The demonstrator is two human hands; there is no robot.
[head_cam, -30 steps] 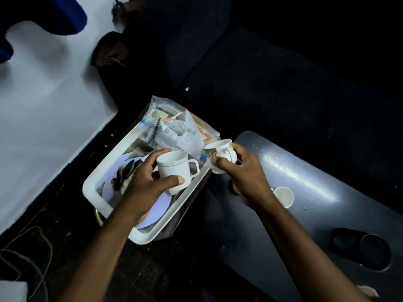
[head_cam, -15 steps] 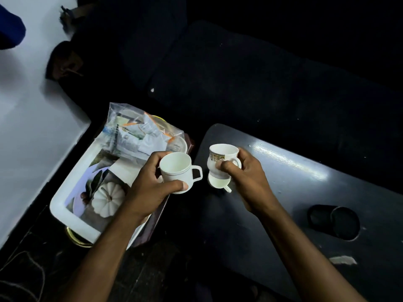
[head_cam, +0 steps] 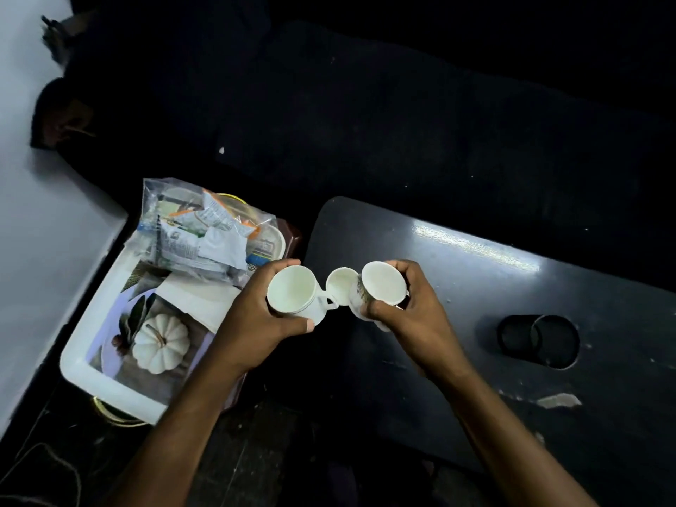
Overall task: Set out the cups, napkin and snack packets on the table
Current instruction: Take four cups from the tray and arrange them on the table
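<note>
My left hand point(head_cam: 256, 323) grips a plain white cup point(head_cam: 292, 290) by its body, handle to the right, over the gap between tray and table. My right hand point(head_cam: 413, 316) grips a white patterned cup point(head_cam: 382, 283), tilted, above the left end of the dark table point(head_cam: 512, 287). A third small white cup point(head_cam: 342, 283) shows between the two; I cannot tell whether it stands on the table or is held. A clear bag of snack packets point(head_cam: 197, 232) and a white napkin point(head_cam: 197, 298) lie in the white tray point(head_cam: 106, 386) on the left.
The tray's floor bears a pumpkin picture point(head_cam: 161, 342). A round cup-holder recess point(head_cam: 537, 340) and a paper scrap point(head_cam: 558, 399) are on the table's right part. A dark seat point(head_cam: 402, 122) runs behind. A pale wall point(head_cam: 36, 250) is on the left, with a cable point(head_cam: 55, 462) on the floor.
Both hands carried their cups rightward off the tray toward the table's left end. The right hand's cup has tilted so its mouth faces me.
</note>
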